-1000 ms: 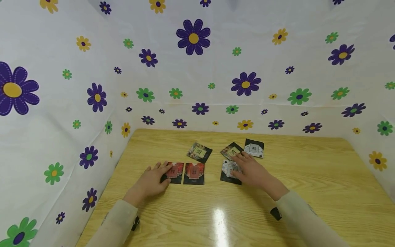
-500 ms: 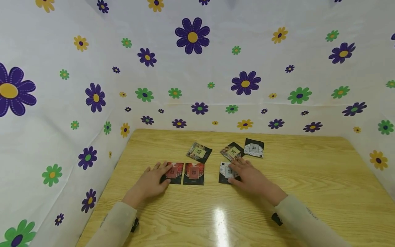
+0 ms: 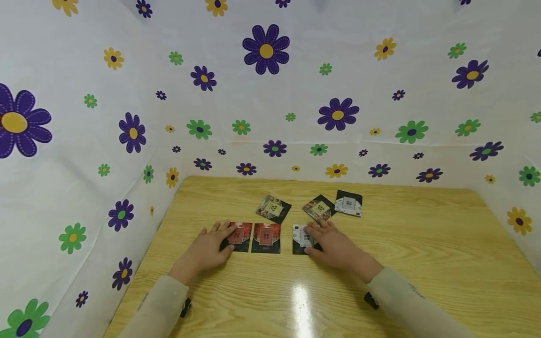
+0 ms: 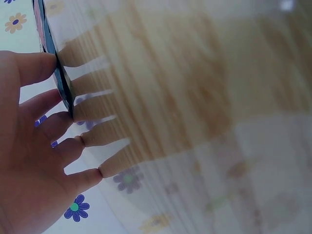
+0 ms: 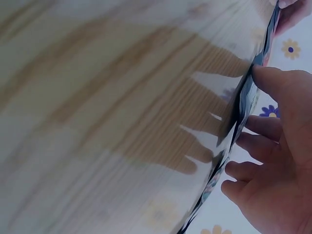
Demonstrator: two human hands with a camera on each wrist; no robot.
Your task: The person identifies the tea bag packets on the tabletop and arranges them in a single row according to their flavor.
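Two flat black-and-red packets lie side by side on the wooden table. My left hand (image 3: 204,249) rests on the left edge of the outer red packet (image 3: 241,238), fingers spread and straight. The other red packet (image 3: 266,238) lies just right of it. My right hand (image 3: 338,246) presses its fingertips on a black-and-white packet (image 3: 299,238), which it partly covers. In the left wrist view the thumb and fingertips touch the thin packet edge (image 4: 62,80). In the right wrist view the thumb (image 5: 268,78) and fingers touch the packet from above.
Behind the row lie a tilted black packet with a yellowish label (image 3: 273,208), a similar one (image 3: 319,207) close to the right fingertips, and another black-and-white packet (image 3: 348,203). A white flower-printed sheet (image 3: 236,103) closes off the back and sides of the table (image 3: 422,225).
My right hand has slid the black-and-white packet left, toward the red packets, and it now lies straighter. The left hand and the red packets have stayed in place.
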